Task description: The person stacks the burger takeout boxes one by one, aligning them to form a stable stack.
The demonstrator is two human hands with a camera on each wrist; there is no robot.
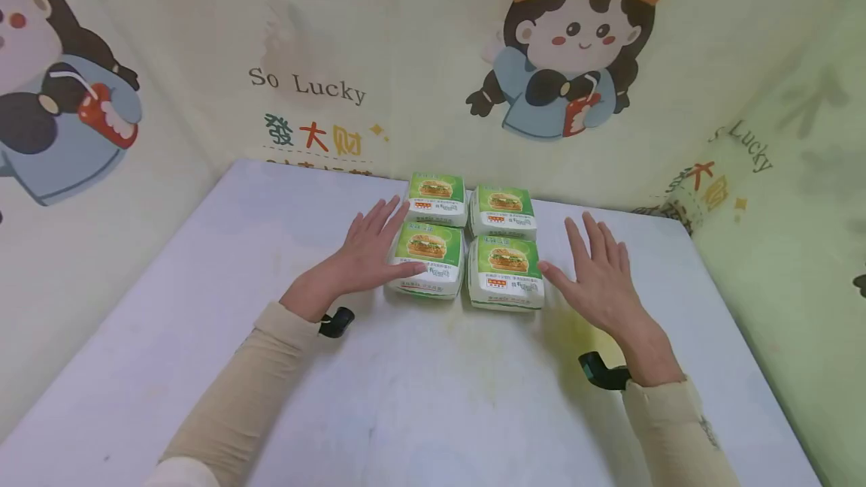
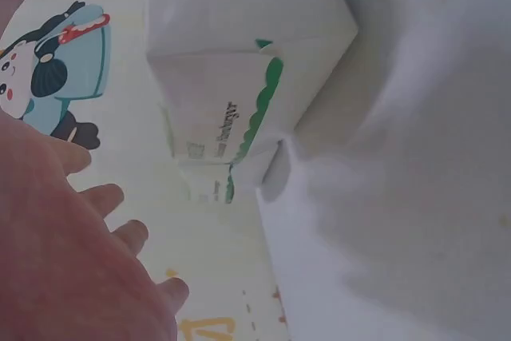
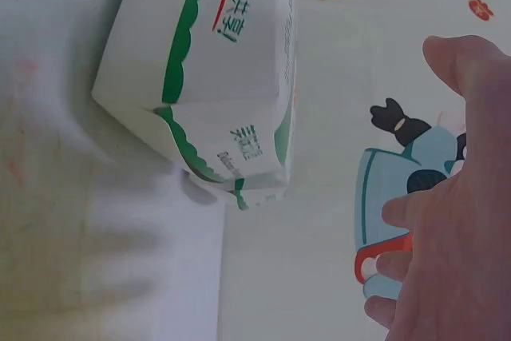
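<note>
Several white-and-green hamburger boxes sit in a two-by-two block near the back of the table, each with a burger picture on its lid. My left hand [image 1: 368,250] is held with straight, spread fingers at the left of the block; its thumb overlaps the front left box [image 1: 430,246] in the head view. On the other side, my right hand [image 1: 601,276] is spread too, its thumb tip right by the front right box [image 1: 506,269]. Behind are the back left box [image 1: 436,190] and the back right box [image 1: 502,205]. Neither hand holds anything.
The white table [image 1: 433,412] ends at a printed cloth wall [image 1: 433,58] close behind the boxes. More cloth rises along the left and right sides. A black wrist device [image 1: 336,322] is on the left wrist, and another black device [image 1: 602,373] on the right.
</note>
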